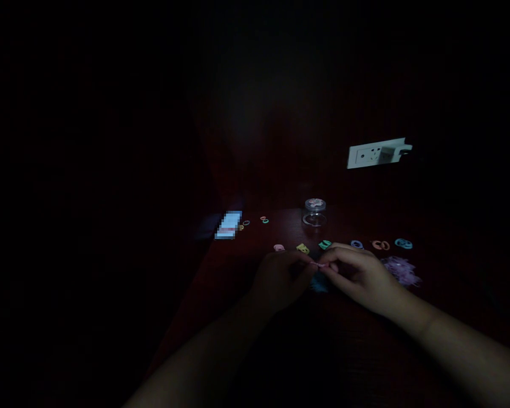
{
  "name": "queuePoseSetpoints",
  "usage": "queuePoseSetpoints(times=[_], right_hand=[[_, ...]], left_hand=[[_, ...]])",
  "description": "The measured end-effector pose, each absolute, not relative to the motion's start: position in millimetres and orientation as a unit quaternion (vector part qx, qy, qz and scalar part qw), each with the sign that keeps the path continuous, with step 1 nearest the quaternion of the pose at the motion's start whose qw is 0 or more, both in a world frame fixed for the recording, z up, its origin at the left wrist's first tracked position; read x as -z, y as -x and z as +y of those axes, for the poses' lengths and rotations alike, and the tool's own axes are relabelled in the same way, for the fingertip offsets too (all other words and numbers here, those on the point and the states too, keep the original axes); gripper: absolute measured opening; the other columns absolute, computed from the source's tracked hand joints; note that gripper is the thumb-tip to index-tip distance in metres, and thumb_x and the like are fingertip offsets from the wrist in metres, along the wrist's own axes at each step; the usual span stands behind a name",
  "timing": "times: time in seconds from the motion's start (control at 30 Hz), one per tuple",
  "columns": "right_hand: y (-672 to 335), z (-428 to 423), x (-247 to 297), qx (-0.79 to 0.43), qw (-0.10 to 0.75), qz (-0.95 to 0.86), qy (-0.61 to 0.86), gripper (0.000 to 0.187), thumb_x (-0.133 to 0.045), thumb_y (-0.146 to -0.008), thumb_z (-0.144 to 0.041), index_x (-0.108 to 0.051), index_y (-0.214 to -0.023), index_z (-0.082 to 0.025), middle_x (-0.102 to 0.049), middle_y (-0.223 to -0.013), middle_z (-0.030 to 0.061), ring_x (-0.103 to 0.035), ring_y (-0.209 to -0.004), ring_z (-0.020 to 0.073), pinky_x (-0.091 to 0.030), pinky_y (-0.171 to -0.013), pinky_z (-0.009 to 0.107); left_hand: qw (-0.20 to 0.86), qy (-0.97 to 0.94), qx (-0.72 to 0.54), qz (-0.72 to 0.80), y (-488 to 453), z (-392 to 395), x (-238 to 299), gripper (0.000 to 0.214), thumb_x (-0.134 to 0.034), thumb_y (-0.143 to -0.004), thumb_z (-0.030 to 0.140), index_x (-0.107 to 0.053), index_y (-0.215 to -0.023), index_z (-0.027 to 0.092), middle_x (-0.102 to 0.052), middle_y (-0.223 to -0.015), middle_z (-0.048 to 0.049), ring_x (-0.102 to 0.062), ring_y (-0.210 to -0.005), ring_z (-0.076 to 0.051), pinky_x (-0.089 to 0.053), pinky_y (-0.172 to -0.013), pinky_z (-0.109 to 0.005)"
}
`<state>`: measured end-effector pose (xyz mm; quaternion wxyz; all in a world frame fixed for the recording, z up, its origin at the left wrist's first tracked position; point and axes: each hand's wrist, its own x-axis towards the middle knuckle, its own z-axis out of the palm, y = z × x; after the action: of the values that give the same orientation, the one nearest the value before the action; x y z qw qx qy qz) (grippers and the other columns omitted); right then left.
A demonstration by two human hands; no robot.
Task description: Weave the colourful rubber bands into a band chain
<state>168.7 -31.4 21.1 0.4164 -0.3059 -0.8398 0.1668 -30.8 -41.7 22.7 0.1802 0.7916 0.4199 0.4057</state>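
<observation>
My left hand (279, 277) and my right hand (364, 276) meet over the table. Both pinch a small pink hair tie (319, 264) between thumb and forefinger; its exact shape is mostly hidden by the fingertips. Below the fingers lies a dark blue bunch of thin material (319, 282), partly covered. To the right of my right wrist is a pile of pale purple, filmy pieces (402, 271). Beyond my hands runs a row of small hair ties: pink (279, 248), yellow (302, 249), green (324, 245), purple (356, 245), orange (381, 245) and blue (403, 243).
A clear round jar (314, 214) with a lid stands behind the row. A lit, blurred phone screen (228, 225) lies at the left edge, near a few loose rings (265, 221). On the wall is a socket strip (372, 154) with a plug. The surroundings are very dark.
</observation>
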Motion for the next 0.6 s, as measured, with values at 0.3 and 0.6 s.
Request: queuePoseSetpoints(times=[0.3,0.6], right_hand=[[-170.9,-32.4,-21.8,-0.187,0.41,-0.827,0.337,0.009,-0.058,-0.091,-0.027,-0.065,-0.092,-0.021,-0.06,-0.076,0.0013,-0.056,-0.067,0.015,-0.048,-0.062,0.028],[-171.0,-30.2,-18.9,-0.186,0.404,-0.834,0.328,0.009,-0.057,-0.092,-0.025,-0.063,-0.087,-0.021,-0.059,-0.076,0.0011,-0.055,-0.068,0.0148,-0.046,-0.062,0.028]], left_hand=[[0.186,-0.786,-0.438,0.395,31.0,-40.8,-21.0,0.013,-0.062,-0.088,0.031,-0.071,-0.088,0.022,-0.075,-0.086,0.0009,-0.067,-0.073,-0.013,-0.051,-0.072,-0.025],[0.189,-0.776,-0.449,0.4,30.8,-41.8,-19.5,0.015,-0.069,-0.083,0.032,-0.071,-0.092,0.021,-0.075,-0.085,-0.0002,-0.068,-0.074,-0.013,-0.054,-0.071,-0.025]])
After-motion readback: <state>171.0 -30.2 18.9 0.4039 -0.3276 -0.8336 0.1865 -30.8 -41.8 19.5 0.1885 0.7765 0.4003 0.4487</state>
